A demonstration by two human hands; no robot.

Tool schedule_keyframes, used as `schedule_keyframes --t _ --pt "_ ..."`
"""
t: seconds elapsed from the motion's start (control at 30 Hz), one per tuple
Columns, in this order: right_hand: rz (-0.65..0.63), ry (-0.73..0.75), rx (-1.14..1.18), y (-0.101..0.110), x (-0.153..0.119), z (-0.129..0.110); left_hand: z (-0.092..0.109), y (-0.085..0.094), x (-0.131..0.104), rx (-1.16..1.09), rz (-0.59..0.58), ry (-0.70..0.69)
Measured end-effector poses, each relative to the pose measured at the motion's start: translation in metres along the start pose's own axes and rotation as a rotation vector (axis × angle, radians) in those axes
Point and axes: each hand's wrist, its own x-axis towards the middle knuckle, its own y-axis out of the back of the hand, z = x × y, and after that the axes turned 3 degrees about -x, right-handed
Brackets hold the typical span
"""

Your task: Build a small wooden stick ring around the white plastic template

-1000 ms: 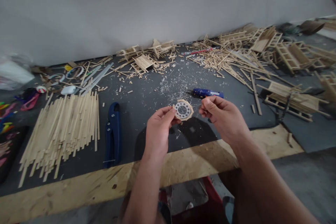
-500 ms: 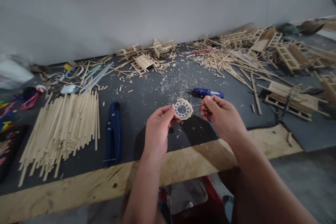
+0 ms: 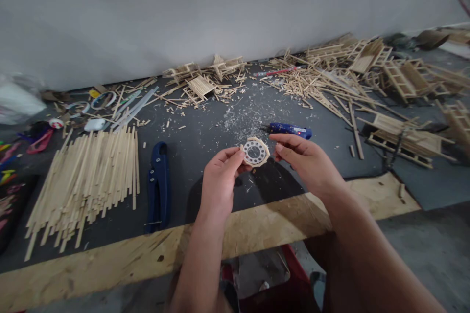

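Between thumb and fingers, my left hand [image 3: 222,171] pinches the left edge of a small round piece [image 3: 255,152], a pale disc with a ring of holes and wood around its rim. Just right of the piece is my right hand [image 3: 306,159], its index finger stretched out and parted from the thumb, the other fingers curled below. Nothing can be made out in it. Behind the right hand lies a blue glue gun [image 3: 290,130] with a small red light, its nozzle pointing left.
Thin wooden sticks [image 3: 91,176] lie in a pile at the left, beside a blue cutter [image 3: 159,186]. Stick scraps [image 3: 304,85] and small wooden models [image 3: 407,139] cover the back and right. A light wooden strip [image 3: 257,227] forms the table's front edge.
My right hand has moved slightly left towards the round piece, and its index finger has stretched out from the thumb. The thin strand between the hand and the piece no longer shows.
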Motion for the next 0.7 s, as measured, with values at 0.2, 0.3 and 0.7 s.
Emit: schedule_keyframes --t 0.2,0.3,0.7 --pt "-0.03 0.012 -0.122 -0.0009 -0.001 -0.002 0.0013 -0.0007 -0.0009 -0.001 0.006 0.008" --pt "-0.034 -0.005 -0.027 -0.002 -0.0005 -0.0012 0.0024 -0.0011 -0.001 0.003 0.003 0.015" --pt "0.009 -0.058 0.252 -0.0084 -0.0007 -0.0058 0.0024 0.0 -0.0022 0.015 -0.003 0.025"
